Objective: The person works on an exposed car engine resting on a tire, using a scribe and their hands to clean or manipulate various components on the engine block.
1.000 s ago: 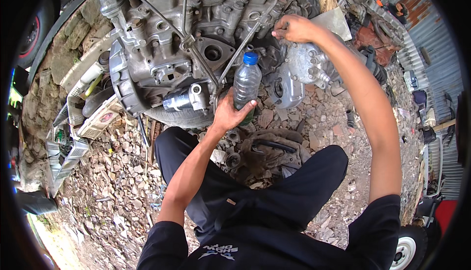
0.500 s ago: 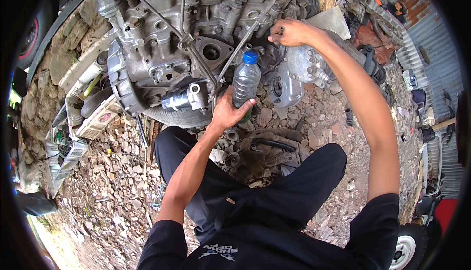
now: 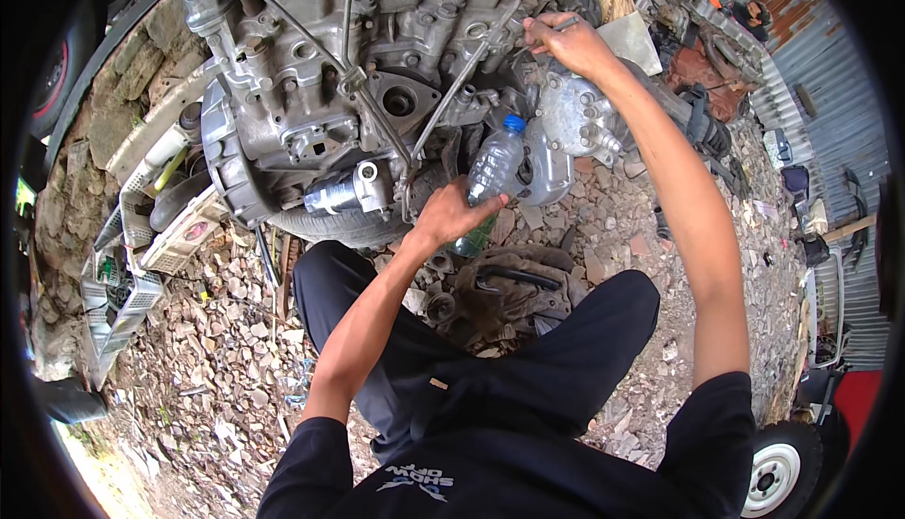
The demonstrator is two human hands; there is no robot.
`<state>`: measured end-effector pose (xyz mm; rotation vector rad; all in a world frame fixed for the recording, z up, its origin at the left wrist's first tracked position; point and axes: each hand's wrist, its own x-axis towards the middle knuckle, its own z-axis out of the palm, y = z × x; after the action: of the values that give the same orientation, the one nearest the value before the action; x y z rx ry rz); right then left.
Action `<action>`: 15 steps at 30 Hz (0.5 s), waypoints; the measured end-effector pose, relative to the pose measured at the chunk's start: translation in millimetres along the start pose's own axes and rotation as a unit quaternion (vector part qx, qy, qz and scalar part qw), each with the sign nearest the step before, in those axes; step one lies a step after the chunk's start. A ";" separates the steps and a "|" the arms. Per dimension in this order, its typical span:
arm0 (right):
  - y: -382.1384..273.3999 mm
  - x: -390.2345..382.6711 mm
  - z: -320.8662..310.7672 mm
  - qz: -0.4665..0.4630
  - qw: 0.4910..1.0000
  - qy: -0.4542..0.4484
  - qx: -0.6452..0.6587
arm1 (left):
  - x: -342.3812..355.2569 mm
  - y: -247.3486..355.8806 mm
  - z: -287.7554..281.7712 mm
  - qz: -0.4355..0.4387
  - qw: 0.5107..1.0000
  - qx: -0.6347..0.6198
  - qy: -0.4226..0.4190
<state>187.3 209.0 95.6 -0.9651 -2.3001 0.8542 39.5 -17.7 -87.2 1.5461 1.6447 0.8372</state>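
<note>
A clear plastic bottle (image 3: 493, 168) with a blue cap stands in the grip of my left hand (image 3: 450, 213), its top leaning right beside a grey metal housing (image 3: 551, 168). Green shows at the bottle's lower end. My right hand (image 3: 577, 49) is closed, fingertips together, at the right end of a large greasy engine (image 3: 311, 85). A thin dark rod (image 3: 566, 24) sticks out from between those fingers; its other end is hard to make out. Below that hand is a round-ported metal pump body (image 3: 582, 115) on the engine's side.
Metal pipes (image 3: 451, 104) cross the engine's front. A tyre (image 3: 353, 227) lies under it. Dirty parts and a cloth (image 3: 495, 297) lie between my knees on rubble (image 3: 236, 359). White plastic crates (image 3: 179, 227) stand left; a corrugated metal wall (image 3: 839, 95) rises at right.
The bottle has tilted from nearly upright toward the right. My right hand has turned and moved slightly up and right, showing more of the thin rod.
</note>
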 end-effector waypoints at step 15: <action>17.9 2.7 9.1 -0.005 0.999 -0.007 -0.049 | 41.4 53.4 -35.7 -0.111 0.978 0.150 -0.094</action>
<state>187.6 217.7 77.3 -0.9905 -2.3762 0.7523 36.7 28.0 -26.0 1.5482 1.8212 0.3243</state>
